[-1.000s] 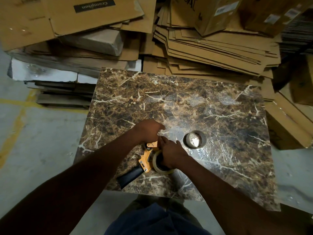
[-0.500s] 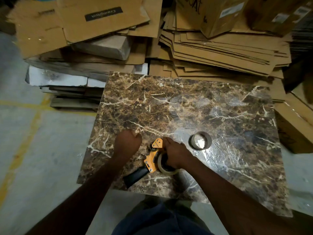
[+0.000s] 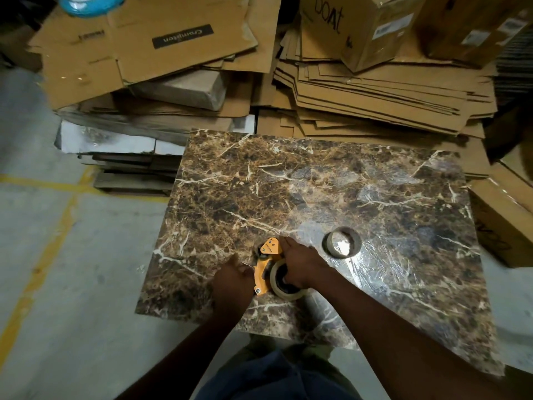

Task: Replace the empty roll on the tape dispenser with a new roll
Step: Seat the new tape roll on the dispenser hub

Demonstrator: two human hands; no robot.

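An orange tape dispenser (image 3: pixel 267 262) lies on its side near the front edge of the marble-patterned tabletop (image 3: pixel 331 192). A full roll of pale tape (image 3: pixel 278 284) sits on its hub. My right hand (image 3: pixel 302 264) covers the roll from the right, fingers stretched along the dispenser's head. My left hand (image 3: pixel 233 280) is closed over the black handle, which it hides. The empty cardboard core (image 3: pixel 343 242) stands alone on the table, right of my right hand.
Flattened cardboard (image 3: pixel 375 90) is piled behind the table, with taped boxes (image 3: pixel 372 27) on top and more boxes (image 3: pixel 501 217) at the right. Left of the table is grey concrete floor (image 3: pixel 72 255) with yellow lines.
My left hand has left the dispenser's head, passed across the table to its left, and come down onto the handle. The dispenser has turned more upright. My right hand stays on the roll.
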